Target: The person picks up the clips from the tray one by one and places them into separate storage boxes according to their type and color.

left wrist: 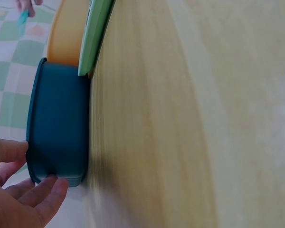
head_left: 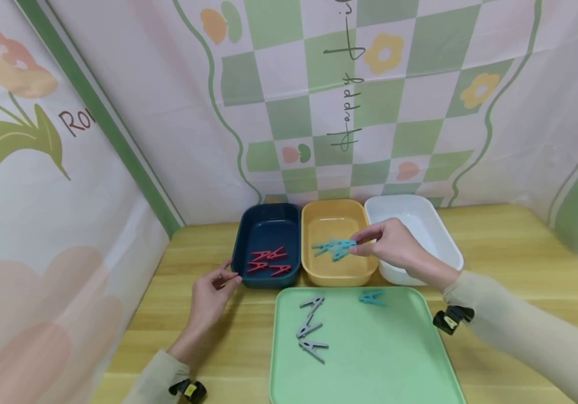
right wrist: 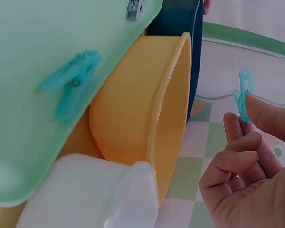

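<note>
My right hand pinches a teal clothespin between thumb and fingers, up over the yellow bin. Inside that bin lie teal clothespins, partly overlapped by the held one in the head view. On the left, my left hand holds the near left corner of the dark blue bin, thumb and fingers at its rim and outer wall. Several red clothespins lie in the dark blue bin. On the green tray are three grey clothespins and one teal clothespin.
A white bin stands to the right of the yellow one, below my right forearm. The three bins form a row on the wooden table, with the tray close in front. A patterned cloth hangs behind them.
</note>
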